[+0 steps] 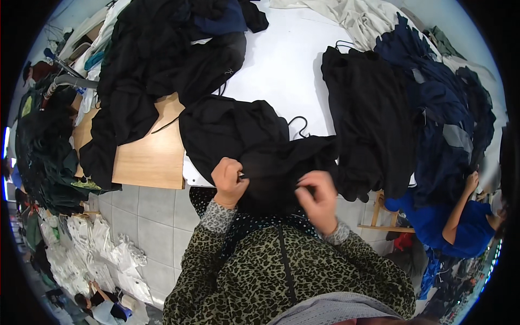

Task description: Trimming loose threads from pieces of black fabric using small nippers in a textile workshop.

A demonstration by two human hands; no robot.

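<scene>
Left hand (229, 181) grips the black garment (271, 168), fingers curled tight; right hand (318, 199), blurred and half-curled, hold unclear. Garment weight overhanging the bench (284, 59) could drag it off if released.

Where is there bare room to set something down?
The white tabletop is bare between the left dark pile and right black garment. The wooden tabletop is bare near its front edge. Black cloth crowds the left hand and right hand.

Left of the middle garment (233, 124), a clothing heap (157, 54) is lying on the tabletop (284, 59); right, a long garment (363, 108) is resting.
</scene>
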